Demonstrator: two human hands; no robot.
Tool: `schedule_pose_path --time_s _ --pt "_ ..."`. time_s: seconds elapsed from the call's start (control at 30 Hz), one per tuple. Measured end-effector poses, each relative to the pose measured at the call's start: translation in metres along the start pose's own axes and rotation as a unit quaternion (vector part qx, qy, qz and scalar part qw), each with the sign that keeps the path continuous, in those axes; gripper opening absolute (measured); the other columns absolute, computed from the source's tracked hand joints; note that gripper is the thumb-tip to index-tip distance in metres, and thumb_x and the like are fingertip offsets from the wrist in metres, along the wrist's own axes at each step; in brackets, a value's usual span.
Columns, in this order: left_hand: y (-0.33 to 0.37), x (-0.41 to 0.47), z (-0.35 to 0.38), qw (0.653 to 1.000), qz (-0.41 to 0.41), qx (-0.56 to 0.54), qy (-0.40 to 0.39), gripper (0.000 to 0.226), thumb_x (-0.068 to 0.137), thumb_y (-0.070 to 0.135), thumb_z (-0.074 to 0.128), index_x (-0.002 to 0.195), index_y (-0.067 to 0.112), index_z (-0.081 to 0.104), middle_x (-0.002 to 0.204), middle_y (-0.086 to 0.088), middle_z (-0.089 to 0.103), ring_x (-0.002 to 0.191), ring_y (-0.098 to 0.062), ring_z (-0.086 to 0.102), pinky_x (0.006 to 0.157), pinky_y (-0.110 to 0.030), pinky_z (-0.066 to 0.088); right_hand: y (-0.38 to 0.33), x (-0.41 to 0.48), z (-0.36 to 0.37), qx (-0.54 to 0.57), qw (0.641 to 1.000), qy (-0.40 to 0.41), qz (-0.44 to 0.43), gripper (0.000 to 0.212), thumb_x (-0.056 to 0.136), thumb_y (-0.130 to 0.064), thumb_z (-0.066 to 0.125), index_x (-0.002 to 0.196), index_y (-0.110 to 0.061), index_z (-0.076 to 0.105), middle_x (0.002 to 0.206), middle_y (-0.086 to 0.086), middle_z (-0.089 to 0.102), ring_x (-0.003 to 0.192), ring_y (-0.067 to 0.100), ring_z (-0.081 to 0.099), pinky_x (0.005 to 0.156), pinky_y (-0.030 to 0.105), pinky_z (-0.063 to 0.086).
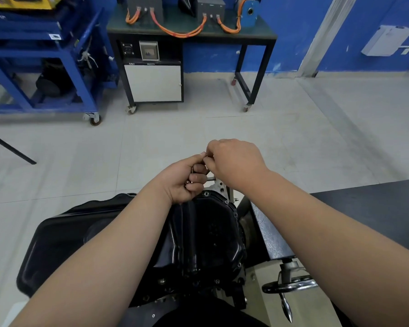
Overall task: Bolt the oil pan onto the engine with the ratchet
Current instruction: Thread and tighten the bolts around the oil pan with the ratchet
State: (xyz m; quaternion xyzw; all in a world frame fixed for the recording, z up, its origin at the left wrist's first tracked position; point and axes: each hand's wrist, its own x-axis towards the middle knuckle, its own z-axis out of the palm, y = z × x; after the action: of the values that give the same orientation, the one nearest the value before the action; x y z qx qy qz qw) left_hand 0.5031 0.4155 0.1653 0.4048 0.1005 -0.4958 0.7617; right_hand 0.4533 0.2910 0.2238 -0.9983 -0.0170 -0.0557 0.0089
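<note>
A black oil pan (206, 234) sits on the engine (219, 185) below my forearms, with bolt holes along its rim. My left hand (184, 178) is curled round several small bolts (192, 169) above the pan's far edge. Just above it, my right hand (234, 161) pinches one bolt at the left hand's fingertips. No ratchet shows in view.
A black drip tray (57, 239) lies left of the engine. A dark table (376, 204) stands at the right, and a chrome handwheel with a handle (291, 286) sits near the bottom right. Blue carts and a workbench stand across the floor at the back.
</note>
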Motion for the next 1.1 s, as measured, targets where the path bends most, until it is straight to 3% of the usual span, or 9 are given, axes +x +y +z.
schedule_pose_path --time_s 0.1,0.2,0.37,0.7,1.1 --pt "0.003 0.012 -0.004 0.993 -0.023 0.058 0.095 0.030 0.095 0.031 0.049 0.070 0.015 0.052 0.044 0.010 0.034 0.031 -0.001 0.026 0.025 -0.012 0.015 0.013 0.000 -0.017 0.055 0.998 -0.015 0.022 0.020 0.089 -0.038 0.050 0.101 -0.023 0.057 0.098 -0.001 0.065 0.092 0.024 0.059 0.065 0.030 0.039" --pt "0.004 0.027 -0.005 0.974 -0.086 0.142 0.154 0.030 0.097 0.032 0.046 0.073 0.015 0.050 0.039 0.011 0.034 0.028 -0.001 0.026 0.027 -0.010 0.013 0.025 -0.003 -0.040 0.084 0.995 -0.002 0.044 0.007 0.087 -0.029 0.052 0.092 -0.026 0.056 0.095 -0.001 0.065 0.089 0.023 0.058 0.065 0.030 0.040" --pt "0.005 0.045 -0.008 0.966 -0.131 0.143 0.171 0.032 0.097 0.032 0.046 0.071 0.014 0.050 0.038 0.010 0.035 0.027 -0.002 0.028 0.026 -0.011 0.015 0.026 -0.013 -0.056 0.092 0.995 0.019 0.038 0.007 0.088 -0.025 0.050 0.092 -0.023 0.056 0.090 -0.001 0.063 0.083 0.023 0.054 0.062 0.030 0.036" --pt "-0.001 0.051 -0.009 0.954 -0.130 0.197 0.186 0.035 0.099 0.030 0.038 0.069 0.013 0.048 0.038 0.010 0.035 0.027 -0.001 0.027 0.026 -0.010 0.015 0.027 -0.023 -0.058 0.120 0.990 0.046 0.063 0.008 0.089 -0.026 0.050 0.093 -0.023 0.056 0.094 -0.001 0.063 0.084 0.022 0.054 0.064 0.030 0.037" --pt "-0.002 0.044 -0.005 0.951 -0.138 0.213 0.176 0.032 0.096 0.026 0.043 0.066 0.014 0.045 0.038 0.010 0.035 0.027 -0.002 0.028 0.025 -0.012 0.016 0.028 -0.033 -0.050 0.111 0.991 0.049 0.049 0.005 0.090 -0.024 0.049 0.092 -0.022 0.053 0.096 -0.003 0.061 0.086 0.021 0.053 0.066 0.031 0.040"
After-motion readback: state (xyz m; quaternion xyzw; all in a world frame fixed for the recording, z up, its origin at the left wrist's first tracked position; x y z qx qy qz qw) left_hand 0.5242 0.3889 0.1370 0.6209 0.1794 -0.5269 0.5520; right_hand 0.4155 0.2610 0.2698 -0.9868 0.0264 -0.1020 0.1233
